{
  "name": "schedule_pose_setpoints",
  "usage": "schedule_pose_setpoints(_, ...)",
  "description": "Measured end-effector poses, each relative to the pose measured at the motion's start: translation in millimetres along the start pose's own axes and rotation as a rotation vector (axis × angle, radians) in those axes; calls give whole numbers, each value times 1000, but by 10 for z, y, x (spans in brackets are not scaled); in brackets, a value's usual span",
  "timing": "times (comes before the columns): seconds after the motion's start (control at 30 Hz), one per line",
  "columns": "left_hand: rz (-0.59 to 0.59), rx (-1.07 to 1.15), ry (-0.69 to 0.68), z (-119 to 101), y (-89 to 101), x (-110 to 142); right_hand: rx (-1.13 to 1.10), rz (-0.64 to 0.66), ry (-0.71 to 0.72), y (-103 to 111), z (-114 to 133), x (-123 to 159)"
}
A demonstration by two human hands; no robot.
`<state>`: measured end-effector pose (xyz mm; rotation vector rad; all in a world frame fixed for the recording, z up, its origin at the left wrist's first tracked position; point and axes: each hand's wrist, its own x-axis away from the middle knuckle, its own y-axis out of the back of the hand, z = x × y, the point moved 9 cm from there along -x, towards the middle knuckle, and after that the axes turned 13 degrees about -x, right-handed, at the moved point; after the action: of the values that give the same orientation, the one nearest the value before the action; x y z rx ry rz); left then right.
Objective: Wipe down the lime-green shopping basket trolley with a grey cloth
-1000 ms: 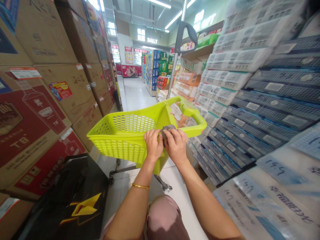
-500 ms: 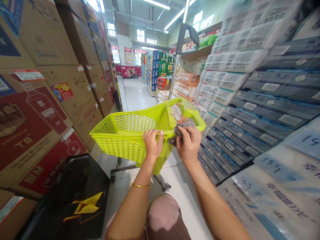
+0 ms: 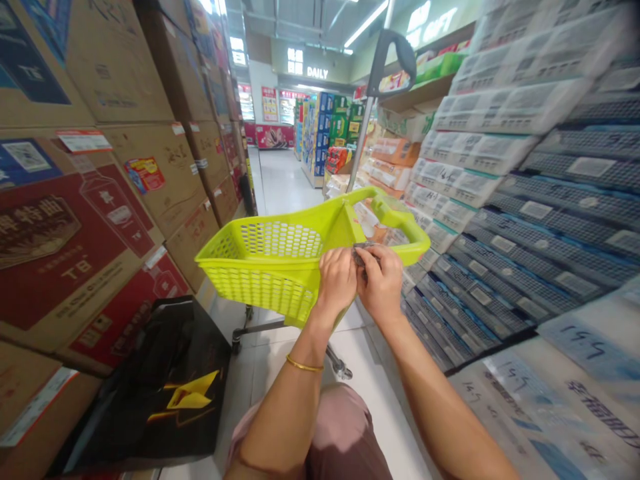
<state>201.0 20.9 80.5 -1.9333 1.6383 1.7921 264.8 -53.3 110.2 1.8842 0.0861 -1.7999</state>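
A lime-green shopping cart [image 3: 270, 283] with perforated basket walls stands side-on before me. My left hand [image 3: 339, 279] is closed over its near rim, with a gold bangle on the wrist. Right beside it, my right hand [image 3: 383, 275] pinches a crumpled dark-grey cloth [image 3: 361, 249] against the rim near the cart's handle [image 3: 417, 243]. The two hands touch or nearly touch. Most of the cloth is hidden by my fingers.
Cardboard boxes [image 3: 135, 167] are stacked along the left, with a black bag [image 3: 165, 380] in front. Packaged goods [image 3: 500, 220] pile up on the right. A grey handle on a metal pole [image 3: 359, 143] rises behind the cart. A tiled aisle [image 3: 285, 177] runs ahead.
My left hand has slid right along the rim to my right hand. More of the cloth is now covered by my fingers. The view has shifted slightly, so the cart appears further right.
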Motion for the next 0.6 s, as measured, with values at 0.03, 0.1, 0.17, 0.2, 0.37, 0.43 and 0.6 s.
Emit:
schedule_pose_setpoints(0.03, 2, -10, -1, -5, -16, -3, -4, 6, 4, 3, -18, 4)
schedule_pose_setpoints(0.1, -3, -14, 14, -5, -38, -6, -1, 22, 9, 6, -48, 16)
schedule_pose_setpoints(0.17, -11, -2, 25, -14, -51, -3, 8, 33, 12, 11, -66, 32)
schedule_pose_setpoints(0.2, -15, 7, 26, -23, -53, 1, 12, 32, 16, 20, -69, 40)
schedule_pose_setpoints(0.37, -11, 38, 25, -59, -53, 16, 4, -5, 35, 88, -62, 75)
schedule_pose_setpoints(0.43, -6, 50, 23, -51, -53, 14, 3, 1, 27, 85, -56, 80)
schedule_pose_setpoints(0.6, -23, 106, 26, 55, -31, -21, 43, 12, -8, 16, 26, 52)
